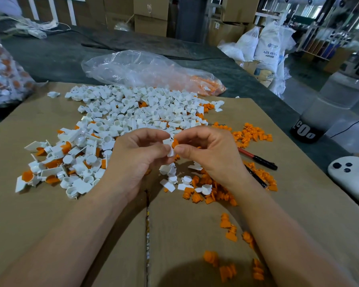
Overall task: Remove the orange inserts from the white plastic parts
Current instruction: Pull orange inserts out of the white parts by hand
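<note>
My left hand (137, 154) pinches a small white plastic part (168, 147) above the cardboard. My right hand (207, 150) pinches the orange insert (175, 143) that sits at that part's right side. A large heap of white parts (133, 112) lies beyond my hands. To the left lies a group of white parts with orange inserts still in them (56, 162). Loose orange inserts (251, 134) are scattered on the right and near my right forearm (228, 224).
Flattened cardboard (50, 214) covers the table. A clear plastic bag (145, 69) lies behind the heap, another bag of parts (4, 75) at far left. Two marker pens (257, 159) lie at the right. A white device (352, 179) sits at the right edge.
</note>
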